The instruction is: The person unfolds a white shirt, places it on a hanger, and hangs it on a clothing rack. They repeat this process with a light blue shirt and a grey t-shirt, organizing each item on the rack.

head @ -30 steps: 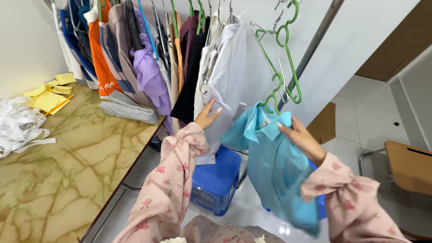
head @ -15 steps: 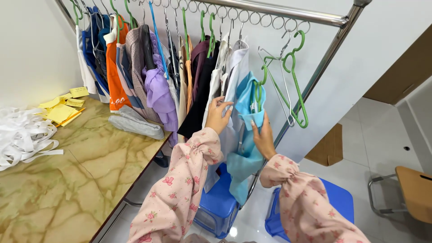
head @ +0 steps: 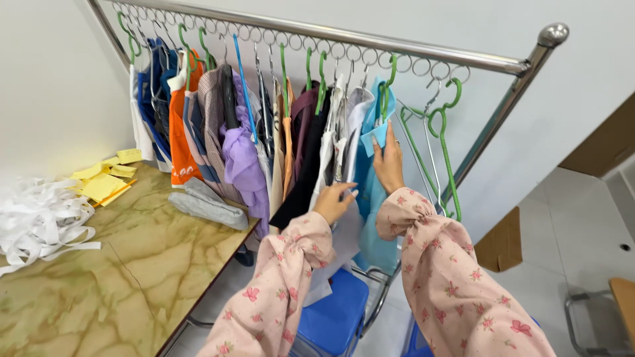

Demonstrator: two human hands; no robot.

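Observation:
A light blue shirt (head: 370, 192) hangs on a green hanger (head: 385, 86) from the steel clothes rail (head: 397, 46). My right hand (head: 389, 162) grips its collar near the top. My left hand (head: 334, 201) presses against the white garment (head: 344, 142) hanging just left of the blue shirt, fingers apart. Both arms wear pink flowered sleeves. Several other garments fill the rail to the left, among them a purple one (head: 243, 162) and an orange one (head: 180, 139).
Empty green hangers (head: 444, 142) dangle right of the blue shirt. A marble-patterned table (head: 99, 277) at left bears a folded grey cloth (head: 206, 205), yellow paper slips (head: 106, 182) and white strips (head: 36, 218). Blue stools (head: 334, 314) stand under the rail. A cardboard box (head: 506, 241) lies at right.
The blue shirt went from held low in front of me up onto the rail, where its hanger now hooks. My left hand slid down the white garment.

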